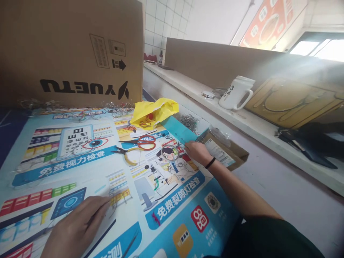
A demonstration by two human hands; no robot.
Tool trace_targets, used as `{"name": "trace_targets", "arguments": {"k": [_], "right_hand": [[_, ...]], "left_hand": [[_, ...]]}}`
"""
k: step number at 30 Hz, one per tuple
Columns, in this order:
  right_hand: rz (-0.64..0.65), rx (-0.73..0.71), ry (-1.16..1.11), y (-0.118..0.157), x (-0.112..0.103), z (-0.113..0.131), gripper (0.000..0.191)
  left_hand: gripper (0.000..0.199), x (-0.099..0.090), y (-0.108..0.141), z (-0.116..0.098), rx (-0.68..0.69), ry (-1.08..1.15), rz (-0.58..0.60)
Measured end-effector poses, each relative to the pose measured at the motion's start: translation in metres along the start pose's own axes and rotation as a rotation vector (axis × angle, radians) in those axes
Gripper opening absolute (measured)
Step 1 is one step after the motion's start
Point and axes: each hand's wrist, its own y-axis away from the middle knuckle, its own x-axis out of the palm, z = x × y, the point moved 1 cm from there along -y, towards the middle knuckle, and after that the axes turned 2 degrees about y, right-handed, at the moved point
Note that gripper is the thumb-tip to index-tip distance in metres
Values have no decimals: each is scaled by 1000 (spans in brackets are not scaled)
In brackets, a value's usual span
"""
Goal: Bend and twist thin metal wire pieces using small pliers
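Observation:
My left hand (pixel 83 222) lies low over the printed poster sheet, thumb and forefinger pinched on a thin bent wire (pixel 118 200). Farther right, my right hand (pixel 199 154) reaches across the sheet with its fingertips together; what they hold, if anything, is too small to make out. Beside those fingertips lies a round ring (pixel 170 153) among thin loops of wire. Between the hands and the big box rest red-handled scissors (pixel 146 142) and yellow-handled pliers (pixel 130 157). A crumpled yellow bag (pixel 158 109) with reddish loops at its mouth sits behind them.
A large cardboard box (pixel 72 46) stands at the back left. Clumps of wire (pixel 188 122) lie near a small open carton (pixel 236 157) on the right. A white ledge (pixel 185 84) carries a white mug (pixel 236 93), a round lid (pixel 208 95) and a dark strap (pixel 306 147).

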Motion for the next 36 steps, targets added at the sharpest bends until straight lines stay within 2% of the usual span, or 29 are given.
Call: {"name": "trace_targets", "arguments": {"k": [13, 17, 22, 29, 36], "right_hand": [[86, 108, -5, -21, 3, 25, 29], [51, 167, -36, -21, 9, 26, 25], [-60, 231, -133, -15, 15, 27, 24], [-217, 322, -468, -13, 22, 19, 19], [-199, 298, -1005, -6, 28, 12, 32]], "left_hand": [[25, 2, 1, 2, 9, -5, 17], [25, 2, 1, 1, 17, 4, -2], [26, 3, 2, 2, 4, 9, 22], [26, 1, 2, 2, -4, 17, 19], [28, 3, 3, 2, -39, 26, 28]]}}
